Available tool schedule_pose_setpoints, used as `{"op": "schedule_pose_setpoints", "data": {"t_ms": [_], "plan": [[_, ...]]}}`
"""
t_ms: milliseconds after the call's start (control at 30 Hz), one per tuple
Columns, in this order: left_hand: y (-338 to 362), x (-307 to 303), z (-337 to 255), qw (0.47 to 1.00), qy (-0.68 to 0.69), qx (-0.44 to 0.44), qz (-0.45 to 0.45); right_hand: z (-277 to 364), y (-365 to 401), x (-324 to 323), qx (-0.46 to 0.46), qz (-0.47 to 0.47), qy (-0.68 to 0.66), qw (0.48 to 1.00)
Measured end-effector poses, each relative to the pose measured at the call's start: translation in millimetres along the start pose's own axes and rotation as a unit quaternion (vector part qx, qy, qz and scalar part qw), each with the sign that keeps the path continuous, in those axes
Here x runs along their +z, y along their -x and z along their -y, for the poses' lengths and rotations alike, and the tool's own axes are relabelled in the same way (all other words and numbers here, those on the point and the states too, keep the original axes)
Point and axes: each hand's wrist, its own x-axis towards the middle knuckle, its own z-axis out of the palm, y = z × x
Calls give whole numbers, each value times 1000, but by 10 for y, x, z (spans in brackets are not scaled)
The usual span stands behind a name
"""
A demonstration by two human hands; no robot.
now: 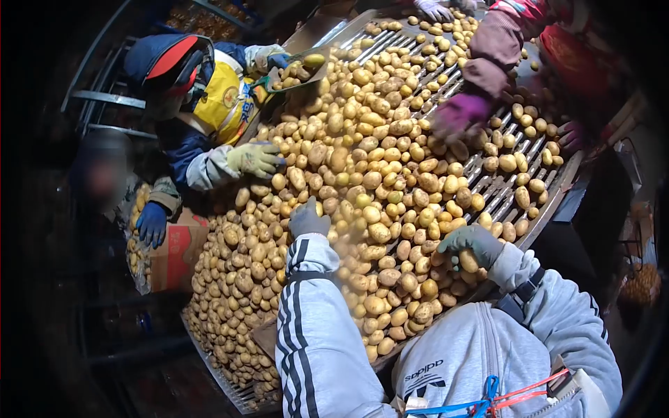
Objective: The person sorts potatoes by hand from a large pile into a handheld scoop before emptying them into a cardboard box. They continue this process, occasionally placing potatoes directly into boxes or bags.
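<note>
Potatoes [380, 232] of mixed sizes lie heaped across the sorting table in front of me. My left hand [309, 219], in a grey glove, reaches into the middle of the heap. Its fingers are curled against a small yellow potato [319, 208], partly hidden by the glove. At the right side, near the table edge, my right hand [475, 245] wears a grey-green glove. Its fingers and thumb are bent around a brownish potato [468, 260], just above other potatoes.
Metal roller bars [481, 184] show between potatoes on the right. A co-worker in a yellow vest [226, 94] holds a loaded scoop [300, 75]. Another person's purple glove [458, 115] reaches in from the upper right. A cardboard box [180, 251] stands left, near a blue-gloved hand [151, 223].
</note>
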Motion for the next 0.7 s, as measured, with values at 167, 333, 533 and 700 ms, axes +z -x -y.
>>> {"op": "schedule_pose_setpoints", "data": {"t_ms": [167,333,533,700], "plan": [[-157,-43,68,962,272,22,15,-117,-76,68,-116,-39,138,983],[180,-261,-132,729,681,20,55,-79,-71,71,-84,-23,154,984],[879,-618,-742,513,827,51,224,-98,-31,14,-118,-21,167,979],[1380,-555,-1245,498,825,21,264,214,60,7,173,-49,-319,931]]}}
